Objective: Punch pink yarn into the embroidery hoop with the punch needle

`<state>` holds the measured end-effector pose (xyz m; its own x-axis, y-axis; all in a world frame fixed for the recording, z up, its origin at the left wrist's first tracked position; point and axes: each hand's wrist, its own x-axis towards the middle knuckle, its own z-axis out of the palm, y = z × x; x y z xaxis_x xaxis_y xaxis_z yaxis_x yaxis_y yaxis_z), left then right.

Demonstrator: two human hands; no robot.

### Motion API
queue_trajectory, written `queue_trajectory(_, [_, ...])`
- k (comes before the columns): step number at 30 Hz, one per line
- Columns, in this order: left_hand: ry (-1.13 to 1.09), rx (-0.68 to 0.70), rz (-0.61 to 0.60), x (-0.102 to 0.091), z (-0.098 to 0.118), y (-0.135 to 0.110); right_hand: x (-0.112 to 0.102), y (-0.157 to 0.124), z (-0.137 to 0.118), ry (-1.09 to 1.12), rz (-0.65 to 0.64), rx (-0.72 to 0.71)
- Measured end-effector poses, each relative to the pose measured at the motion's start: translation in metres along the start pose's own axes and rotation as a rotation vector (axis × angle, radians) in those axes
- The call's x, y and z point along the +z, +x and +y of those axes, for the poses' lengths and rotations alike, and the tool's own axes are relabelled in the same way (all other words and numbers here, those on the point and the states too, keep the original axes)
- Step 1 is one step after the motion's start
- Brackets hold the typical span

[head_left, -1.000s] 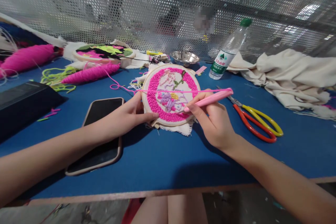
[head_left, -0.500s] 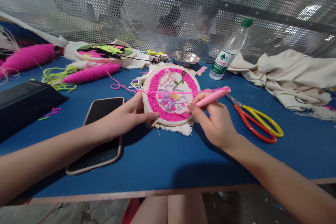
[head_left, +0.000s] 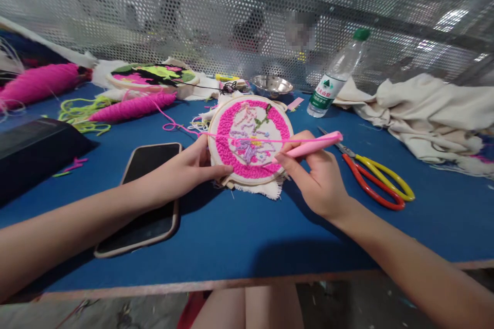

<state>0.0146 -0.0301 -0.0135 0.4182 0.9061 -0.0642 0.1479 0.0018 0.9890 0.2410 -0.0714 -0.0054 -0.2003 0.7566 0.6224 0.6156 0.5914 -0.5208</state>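
The hoop [head_left: 250, 139] lies flat on the blue table [head_left: 239, 236], mid-table, its cloth stitched in pink. The left hand [head_left: 189, 167] pinches its near-left rim. The right hand [head_left: 318, 177] is clamped on a pink needle [head_left: 312, 145] (tip at the lower right stitching), yarn [head_left: 231, 136] running across. Phone [head_left: 148, 198] left, scissors [head_left: 372, 177] right.

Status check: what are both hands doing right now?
Left hand steadies hoop. Right hand holds pink tool, tip on the stitching. Scissors beside right hand, phone under left wrist.

Bare forearms, no sleeves, unadorned
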Motion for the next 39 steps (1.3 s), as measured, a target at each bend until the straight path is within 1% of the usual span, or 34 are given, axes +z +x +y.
queue_trajectory(4, [-0.002, 0.008, -0.004, 0.001, 0.0015, -0.0002, 0.0007, -0.0012, 0.0008, 0.007, 0.0, 0.002])
queue_trajectory(8, [-0.011, -0.016, 0.005, 0.0015, 0.0016, -0.0002, 0.0016, -0.0005, 0.0025, 0.031, -0.008, -0.01])
queue_trajectory(11, [-0.011, -0.019, 0.002, 0.0006, 0.0001, -0.0001, 0.0026, -0.0009, 0.0055, 0.009, -0.034, -0.059])
queue_trajectory(13, [-0.024, -0.001, -0.025, -0.0001, -0.0009, -0.0001, 0.0035, -0.0019, 0.0074, -0.013, -0.072, -0.094])
queue_trajectory(14, [-0.037, 0.016, -0.045, -0.0003, -0.0012, -0.0002, 0.0041, -0.0025, 0.008, -0.025, -0.1, -0.088])
queue_trajectory(19, [-0.076, 0.1, -0.116, -0.001, -0.0014, -0.0017, 0.0067, -0.0036, 0.0053, -0.073, -0.263, 0.037])
queue_trajectory(22, [-0.086, 0.11, -0.143, -0.0017, -0.0021, -0.0021, 0.0074, -0.0026, 0.002, -0.086, -0.313, 0.064])
queue_trajectory(24, [-0.098, 0.109, -0.148, -0.0018, -0.0032, -0.0015, 0.0073, -0.0017, 0.001, -0.063, -0.3, 0.073])
queue_trajectory(27, [-0.099, 0.083, -0.137, -0.0009, -0.0041, -0.0004, 0.0062, -0.0002, 0.0012, 0.055, -0.25, 0.104])
queue_trajectory(30, [-0.045, 0.043, -0.079, 0.0, -0.003, 0.0, 0.0044, 0.0005, 0.0018, 0.133, -0.21, 0.124])
queue_trajectory(33, [0.023, 0.03, -0.034, -0.0003, -0.0012, -0.0003, 0.0028, 0.0004, 0.0015, 0.102, -0.134, 0.103])
queue_trajectory(35, [0.038, 0.032, -0.037, -0.0008, -0.0002, -0.0007, 0.0021, 0.0, 0.0011, 0.069, -0.078, 0.063])
queue_trajectory(39, [0.089, 0.017, -0.037, -0.0006, 0.0016, -0.0011, 0.0009, -0.0009, 0.001, -0.002, -0.007, -0.028])
